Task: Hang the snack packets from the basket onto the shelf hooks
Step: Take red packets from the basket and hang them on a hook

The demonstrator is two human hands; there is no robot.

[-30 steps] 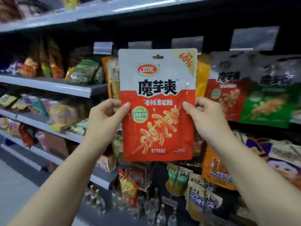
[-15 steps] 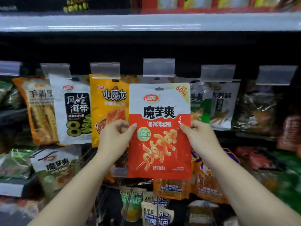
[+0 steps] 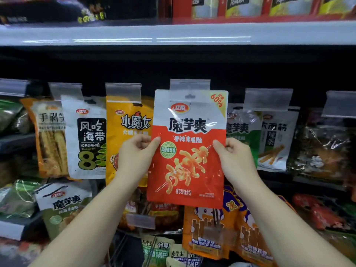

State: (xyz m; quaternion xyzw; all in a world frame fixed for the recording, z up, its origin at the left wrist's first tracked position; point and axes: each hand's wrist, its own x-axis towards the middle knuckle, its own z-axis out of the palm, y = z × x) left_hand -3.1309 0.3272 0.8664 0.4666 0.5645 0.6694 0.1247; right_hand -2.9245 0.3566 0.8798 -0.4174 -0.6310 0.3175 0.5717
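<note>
A red and white snack packet (image 3: 187, 149) is held upright in front of the shelf, facing the camera. Its print reads 魔芋爽 in large dark characters, with 香辣素毛肚 below in white, a red oval 卫龙 logo near the top, a yellow corner flash marked 60%, and a round green badge whose small writing is hard to read. A skewer of curled orange snack pieces is pictured on the red lower half. The left hand (image 3: 137, 157) pinches the packet's left edge, thumb on the front and fingers behind; the right hand (image 3: 234, 158) pinches the right edge the same way. The packet's top, with its hang hole, sits just below a clear price tag holder (image 3: 189, 84); whether the hole is on a hook cannot be told.

Left of it hang a yellow packet (image 3: 128, 132) reading 小魔女, a white packet (image 3: 86, 137) reading 风吃海带 with a large 8, and an orange packet (image 3: 48, 139) starting 手剥笋. To the right hang a green and white packet (image 3: 241, 130) of 魔芋爽 and a white packet (image 3: 275, 139) reading 大面筋. A grey shelf edge (image 3: 173, 33) runs across above, with red boxes (image 3: 250, 8) on it. More packets hang lower down, and the backing is dark.
</note>
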